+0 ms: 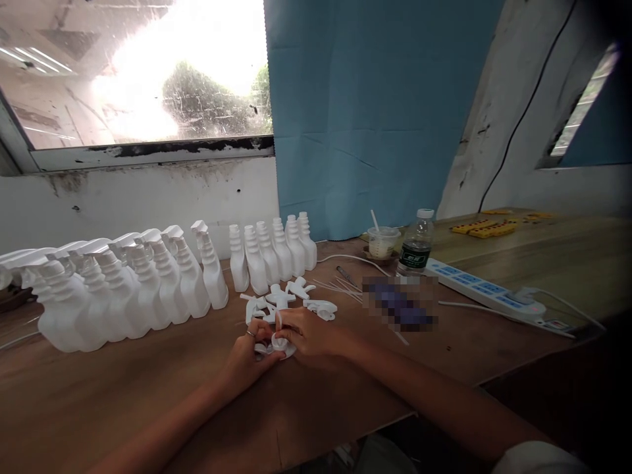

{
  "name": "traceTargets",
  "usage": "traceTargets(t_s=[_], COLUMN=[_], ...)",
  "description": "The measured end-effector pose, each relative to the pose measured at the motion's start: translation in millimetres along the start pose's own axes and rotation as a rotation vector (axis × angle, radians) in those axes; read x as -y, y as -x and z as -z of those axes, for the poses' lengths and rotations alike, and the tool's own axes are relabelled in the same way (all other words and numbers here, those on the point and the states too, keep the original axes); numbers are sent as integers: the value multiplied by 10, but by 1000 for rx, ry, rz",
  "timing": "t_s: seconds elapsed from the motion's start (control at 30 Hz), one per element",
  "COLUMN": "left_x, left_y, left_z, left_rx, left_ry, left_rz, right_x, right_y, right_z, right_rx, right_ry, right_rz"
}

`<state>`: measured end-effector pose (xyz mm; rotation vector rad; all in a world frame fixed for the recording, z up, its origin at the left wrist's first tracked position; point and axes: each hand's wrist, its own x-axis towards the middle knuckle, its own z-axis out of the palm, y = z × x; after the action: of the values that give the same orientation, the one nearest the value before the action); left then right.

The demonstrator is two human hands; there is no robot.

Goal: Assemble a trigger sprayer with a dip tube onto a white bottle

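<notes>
Left hand & right hand both grip one white spray head on wood surface, w/ spray bottles behind.

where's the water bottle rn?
Head view, right of centre: the water bottle stands upright on the wooden table, beside the plastic cup and at the near end of the power strip.

Blown-out glare from the window, dim soft-focus table, dark vignetted right edge, wide-angle bending.
</notes>
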<state>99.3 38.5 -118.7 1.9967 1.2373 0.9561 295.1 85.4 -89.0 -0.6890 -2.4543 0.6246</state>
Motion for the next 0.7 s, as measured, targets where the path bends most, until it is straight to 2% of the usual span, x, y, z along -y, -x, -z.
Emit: traceTargets(t_s=[0.2,0.37,0.43,0.5,0.57,0.63,0.7], left_x=[-30,-46,-33,-66,-186,-397,-656], left_y=[-3,4,-5,-32,-83,-157,-248], left_z=[-10,27,51,79,118,187,305], left_rx=[-24,-31,-44,-47,-44,-43,-24], left_ry=[-25,-15,-10,49,137,227,290], left_rz=[46,-33,-17,14,15,-43,-144], right_x=[2,-64,-58,-28,25,96,176], right_y=[-5,5,53,105,130,106,36], right_z=[-32,13,112,242,377,503,631], right_rx=[26,-31,-115,-244,-316,-320,-356], right_ry=[-2,9,70,249,549,815,933], right_rz=[66,105,116,232,465,690,803])
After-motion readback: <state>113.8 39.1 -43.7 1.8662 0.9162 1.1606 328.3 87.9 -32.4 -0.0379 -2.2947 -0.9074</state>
